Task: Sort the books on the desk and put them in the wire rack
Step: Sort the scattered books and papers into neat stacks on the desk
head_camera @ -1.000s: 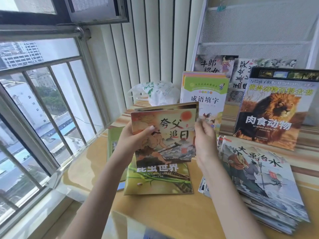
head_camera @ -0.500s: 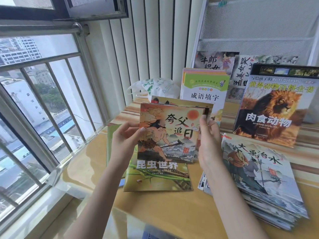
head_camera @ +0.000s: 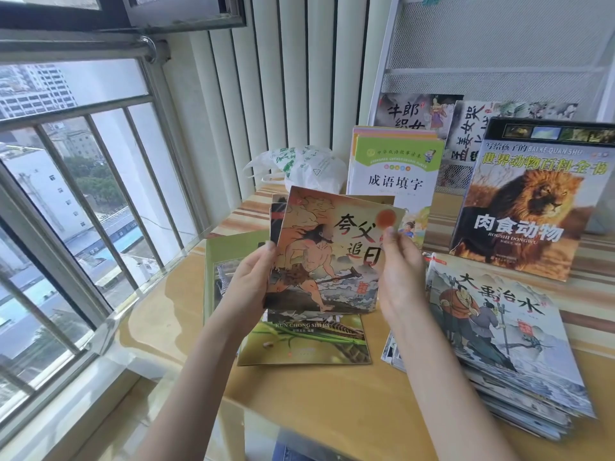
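Note:
A thin picture book with a striding bare-chested man on its cover (head_camera: 332,251) fronts a small bundle of books held upright above the desk. My left hand (head_camera: 249,287) grips the bundle's left edge; my right hand (head_camera: 399,274) holds its right edge, thumb on the cover. Under it lies a green insect book (head_camera: 306,344) on the wooden desk (head_camera: 332,410). A tall stack of picture books (head_camera: 499,344) lies to the right. The white wire rack (head_camera: 499,44) stands behind, with two books (head_camera: 419,111) in its lower shelf.
A lion book (head_camera: 532,201) and a green-and-white book (head_camera: 396,174) lean upright against the rack. A white plastic bag (head_camera: 299,168) sits at the back by the vertical blinds. Another green book (head_camera: 226,261) lies left of my hands. The barred window (head_camera: 83,194) runs along the left.
The bundle in my hands has dropped lower and tilted, its cover now facing me more squarely. Both hands came down with it, keeping their hold on the edges.

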